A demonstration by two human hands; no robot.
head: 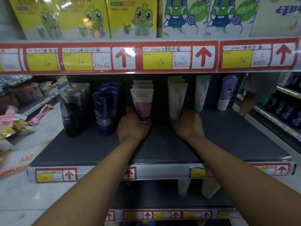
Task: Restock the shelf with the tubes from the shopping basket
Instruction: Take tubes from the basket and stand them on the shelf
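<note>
On the dark grey shelf stand rows of upright tubes. My left hand grips the lower end of the front pink-and-white Softto tube, which heads a short row. My right hand holds the base of a pale green-white tube at the front of its row. Left of them stand dark blue Nivea tubes and black-grey Softto tubes. A teal-white tube and a lilac tube stand to the right. The shopping basket is out of view.
The shelf above carries red and yellow price labels and boxes with a frog cartoon. More tubes sit on the shelf below. Another rack with dark bottles stands to the right. Pink goods lie at left.
</note>
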